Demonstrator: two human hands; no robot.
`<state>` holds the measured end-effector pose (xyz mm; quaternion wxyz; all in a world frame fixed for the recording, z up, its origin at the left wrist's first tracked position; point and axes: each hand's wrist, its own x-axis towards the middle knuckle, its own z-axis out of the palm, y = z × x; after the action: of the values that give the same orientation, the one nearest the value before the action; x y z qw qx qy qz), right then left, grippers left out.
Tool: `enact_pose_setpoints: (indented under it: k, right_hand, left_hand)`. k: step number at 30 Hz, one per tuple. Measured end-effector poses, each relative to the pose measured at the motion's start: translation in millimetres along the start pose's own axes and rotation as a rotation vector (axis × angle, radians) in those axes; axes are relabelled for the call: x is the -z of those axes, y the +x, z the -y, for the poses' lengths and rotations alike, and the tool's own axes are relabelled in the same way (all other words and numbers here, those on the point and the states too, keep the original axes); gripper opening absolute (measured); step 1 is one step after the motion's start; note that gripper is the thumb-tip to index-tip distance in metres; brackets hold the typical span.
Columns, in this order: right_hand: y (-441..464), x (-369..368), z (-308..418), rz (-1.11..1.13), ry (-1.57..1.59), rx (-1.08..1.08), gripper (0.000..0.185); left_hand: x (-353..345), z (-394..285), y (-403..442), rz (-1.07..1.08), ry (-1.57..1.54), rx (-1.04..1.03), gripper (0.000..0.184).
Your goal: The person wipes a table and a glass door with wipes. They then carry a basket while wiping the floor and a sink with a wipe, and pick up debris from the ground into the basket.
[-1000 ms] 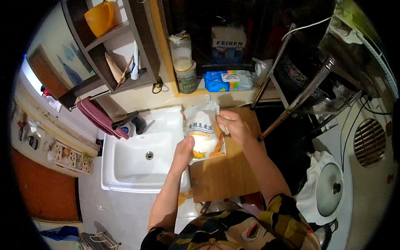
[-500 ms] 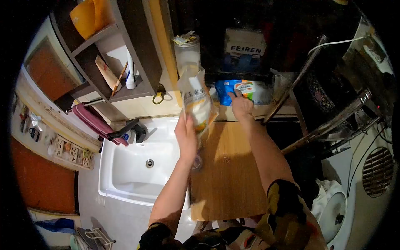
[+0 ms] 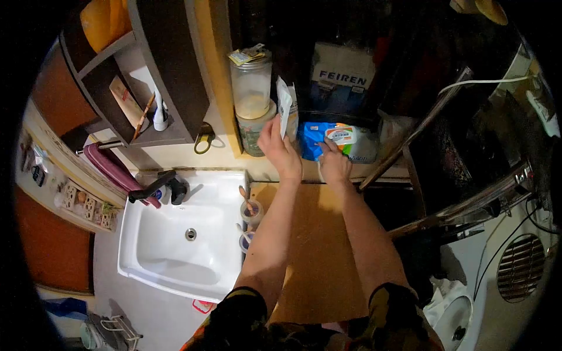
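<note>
We see two small cups on a wooden table, and a green jar and blue wipes pack on a ledge

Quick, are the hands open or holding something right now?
Left hand: closed, holding the pouch.
Right hand: at the blue packet; whether it grips cannot be told.

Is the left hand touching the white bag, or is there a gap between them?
Touching: the head view shows the left hand gripping the white bag near its lower end.
</note>
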<state>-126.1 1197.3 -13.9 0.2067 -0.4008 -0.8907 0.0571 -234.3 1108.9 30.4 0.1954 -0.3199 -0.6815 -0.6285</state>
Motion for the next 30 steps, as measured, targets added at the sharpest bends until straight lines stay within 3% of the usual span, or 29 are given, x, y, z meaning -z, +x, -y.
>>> enact_pose_setpoints:
  k: [6,7,10,11,14,20,21,23,25,27,30]
  right_hand:
    - [2.1,-4.8,-4.4,-0.002,0.022,0.007,0.039]
    - [0.9,-3.8,-4.4,-0.018,0.026,0.026,0.037]
    - [-1.7,-7.8,-6.4,-0.066,0.023,0.056,0.038]
    - [-1.2,-9.8,-7.1,-0.082,0.018,0.064,0.040]
    - [-0.4,3.4,4.3,0.063,0.040,-0.070,0.041]
    - [8.0,21.1,-7.0,0.078,0.115,0.001,0.052]
    - [11.0,29.9,-9.1,0.069,0.464,-0.131,0.052]
    - [32.1,24.1,-40.4,0.047,0.848,-0.226,0.050]
    - [51.3,26.3,-68.8,0.006,1.136,-0.345,0.047]
    - [70.6,24.5,-85.6,-0.133,1.021,-0.409,0.044]
    - [96.5,12.3,-95.7,-0.358,0.468,-0.391,0.038]
  left_hand:
    - [-26.5,20.6,-23.1,-0.002,0.110,0.154,0.056]
    - [-25.8,21.9,-25.0,-0.017,0.140,0.148,0.064]
    - [-7.1,24.7,-39.2,0.031,0.182,0.182,0.063]
    - [-2.7,22.9,-43.7,0.058,0.333,0.218,0.054]
    - [-3.3,47.4,-40.6,0.205,0.195,0.370,0.045]
    - [1.8,56.6,-37.3,0.234,0.144,0.250,0.044]
    - [10.3,56.4,-40.3,0.206,0.131,0.239,0.044]
    - [34.1,55.0,-55.3,0.148,0.108,0.217,0.045]
    - [77.8,23.8,-60.8,0.292,0.022,0.302,0.043]
    - [111.8,16.1,-78.7,0.353,0.105,0.143,0.038]
    - [164.2,-12.2,-98.9,0.428,-0.149,0.336,0.031]
